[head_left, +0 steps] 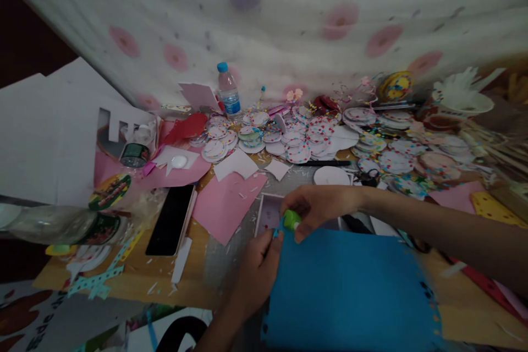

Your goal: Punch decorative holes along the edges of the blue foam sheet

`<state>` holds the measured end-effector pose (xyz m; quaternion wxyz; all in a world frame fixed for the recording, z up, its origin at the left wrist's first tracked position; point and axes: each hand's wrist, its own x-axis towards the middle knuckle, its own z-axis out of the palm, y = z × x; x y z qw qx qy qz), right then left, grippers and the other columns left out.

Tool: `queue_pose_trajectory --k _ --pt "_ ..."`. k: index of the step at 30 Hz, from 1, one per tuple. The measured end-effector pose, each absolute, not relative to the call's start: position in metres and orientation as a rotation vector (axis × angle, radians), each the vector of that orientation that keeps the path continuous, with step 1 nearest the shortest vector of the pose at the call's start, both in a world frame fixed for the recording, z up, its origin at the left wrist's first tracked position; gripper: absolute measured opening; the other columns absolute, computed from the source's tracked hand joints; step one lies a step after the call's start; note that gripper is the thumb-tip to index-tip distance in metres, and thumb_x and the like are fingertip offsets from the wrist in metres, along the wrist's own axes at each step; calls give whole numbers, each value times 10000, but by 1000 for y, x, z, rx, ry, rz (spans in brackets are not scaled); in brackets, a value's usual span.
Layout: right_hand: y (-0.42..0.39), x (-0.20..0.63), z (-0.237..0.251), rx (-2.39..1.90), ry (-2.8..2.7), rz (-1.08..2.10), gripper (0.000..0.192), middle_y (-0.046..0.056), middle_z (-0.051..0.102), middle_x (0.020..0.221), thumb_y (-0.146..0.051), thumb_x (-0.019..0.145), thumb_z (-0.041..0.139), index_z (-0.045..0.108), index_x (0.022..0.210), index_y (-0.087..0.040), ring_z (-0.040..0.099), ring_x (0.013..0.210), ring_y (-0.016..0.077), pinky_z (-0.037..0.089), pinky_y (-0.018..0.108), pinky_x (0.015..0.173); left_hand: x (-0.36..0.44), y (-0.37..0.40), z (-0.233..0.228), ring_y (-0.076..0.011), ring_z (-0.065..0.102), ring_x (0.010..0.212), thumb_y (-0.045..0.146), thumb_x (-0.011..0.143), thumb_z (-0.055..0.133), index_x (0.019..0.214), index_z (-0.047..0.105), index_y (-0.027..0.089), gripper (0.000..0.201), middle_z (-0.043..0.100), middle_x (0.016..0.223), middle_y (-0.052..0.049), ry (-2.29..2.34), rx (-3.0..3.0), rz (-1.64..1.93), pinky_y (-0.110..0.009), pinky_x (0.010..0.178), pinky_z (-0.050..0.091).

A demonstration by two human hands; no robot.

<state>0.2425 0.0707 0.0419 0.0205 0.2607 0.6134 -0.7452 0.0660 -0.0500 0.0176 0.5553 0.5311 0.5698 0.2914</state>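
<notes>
A large blue sheet of paper [350, 286] hangs over the table's front edge, with small cut-out holes along its left and right edges. My left hand [258, 267] pinches the sheet at its upper left corner. My right hand [315, 206] is closed around a small green-and-white craft punch [291, 220] at that same corner. The two hands are close together, and the punch's mouth is hidden from me. Just behind them lies a shallow open box [270, 206], partly covered by the right hand and the sheet.
Many decorated paper discs [297, 137] crowd the back of the table. A water bottle [229, 91] stands behind them. To the left are a phone [171, 220], pink paper [229, 206], a lying plastic bottle [61, 225] and paper scraps. A pen [324, 163] lies behind my right hand.
</notes>
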Motion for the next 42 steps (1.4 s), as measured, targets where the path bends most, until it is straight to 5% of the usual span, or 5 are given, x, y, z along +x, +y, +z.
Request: queue_pose_trajectory --k 12,20,27,37,42 --pt "66 238 49 928 2319 -1801 388 -11 621 704 -434 608 789 671 836 -144 538 674 134 427 243 624 65 -50 16 -109 345 560 429 937 396 667 448 186 367 366 588 49 1296 1305 682 -237 523 274" --pt "51 237 46 1007 2634 -1495 250 -3 588 709 -315 679 754 659 835 -144 499 647 124 372 221 562 64 -51 16 -105 322 532 450 913 429 695 500 182 352 338 574 55 1373 1266 695 -228 486 249" --pt "49 234 53 1003 2687 -1363 203 18 626 749 -210 684 684 680 878 -150 528 681 139 375 234 598 67 -47 30 -173 554 729 495 750 665 1131 621 192 489 640 834 -18 1519 1239 678 -244 606 403" --pt "43 231 50 1084 2812 -1192 170 7 606 678 -121 619 662 677 784 -158 521 667 146 377 265 656 75 -38 27 -122 472 585 366 764 671 948 725 174 272 569 616 35 1505 1384 725 -221 528 332" --pt "49 234 51 1120 2740 -1284 222 -8 568 659 -182 655 693 687 875 -153 490 636 129 358 235 585 73 -37 21 -161 581 764 384 747 702 1157 655 198 453 678 857 -11 1420 1238 818 -244 655 448"
